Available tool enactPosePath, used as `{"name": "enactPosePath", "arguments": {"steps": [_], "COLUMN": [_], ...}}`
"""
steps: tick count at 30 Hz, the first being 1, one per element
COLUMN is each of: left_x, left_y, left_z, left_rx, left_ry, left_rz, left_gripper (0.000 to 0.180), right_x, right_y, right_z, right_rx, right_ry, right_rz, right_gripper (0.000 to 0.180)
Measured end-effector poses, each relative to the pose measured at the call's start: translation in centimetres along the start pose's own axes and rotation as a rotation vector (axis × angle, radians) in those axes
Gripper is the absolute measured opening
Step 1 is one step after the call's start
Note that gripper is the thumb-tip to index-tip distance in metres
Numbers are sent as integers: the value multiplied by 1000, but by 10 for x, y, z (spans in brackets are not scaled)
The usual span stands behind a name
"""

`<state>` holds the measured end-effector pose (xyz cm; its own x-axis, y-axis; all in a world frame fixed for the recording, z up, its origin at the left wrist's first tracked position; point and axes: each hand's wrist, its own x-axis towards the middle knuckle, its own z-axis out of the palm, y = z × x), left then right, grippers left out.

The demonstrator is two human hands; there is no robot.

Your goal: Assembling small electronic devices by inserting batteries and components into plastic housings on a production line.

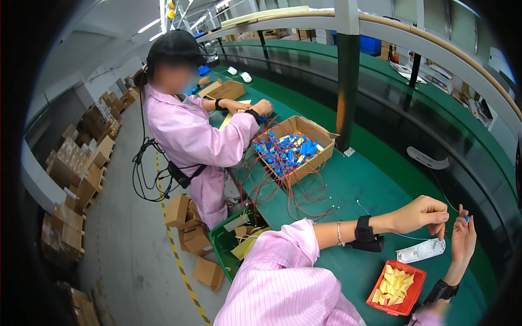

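Above the green table, my left hand [417, 215] is closed in a pinch, its fingertips turned toward my other hand; what they hold, if anything, is too small to make out. My right hand [463, 243] is raised beside it and grips a small blue piece [466, 218] between thumb and fingers. Below both hands lies a white elongated plastic shell [421, 252]. A thin pale blue wire [406, 236] runs behind my left wrist toward the shell. Nearest my right forearm is a red tray [417, 290] filled with yellow folded paper-like pieces [393, 286].
A cardboard box [310, 173] of blue cylinders with trailing red wires stands ahead on the table. Beyond it a person in pink [190, 127] works. Another white shell [428, 158] lies by the dark conveyor. A post [348, 81] rises right of the box; a green bin [220, 242] stands left.
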<state>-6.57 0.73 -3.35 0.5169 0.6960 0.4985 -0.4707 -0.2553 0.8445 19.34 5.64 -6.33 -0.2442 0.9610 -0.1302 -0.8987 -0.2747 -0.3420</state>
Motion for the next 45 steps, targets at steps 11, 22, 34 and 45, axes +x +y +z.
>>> {"name": "enactPosePath", "arguments": {"steps": [11,22,34,45], "left_x": [27,45,63,63], "left_y": [-10,10,9,4], "left_z": [8,36,41,35], "left_rx": [857,481,810,945], "left_ry": [350,458,409,393], "left_rz": [226,390,369,391], "left_gripper": [21,11,13,9], "right_x": [-29,-46,-54,-55], "right_y": [52,39,37,37], "right_z": [28,29,65,64], "right_rx": [-1253,-1379,-1064,-1375], "right_ry": [-49,-129,-300,-172], "right_rz": [-630,-799,-714,-871], "right_gripper": [38,43,30,32]}}
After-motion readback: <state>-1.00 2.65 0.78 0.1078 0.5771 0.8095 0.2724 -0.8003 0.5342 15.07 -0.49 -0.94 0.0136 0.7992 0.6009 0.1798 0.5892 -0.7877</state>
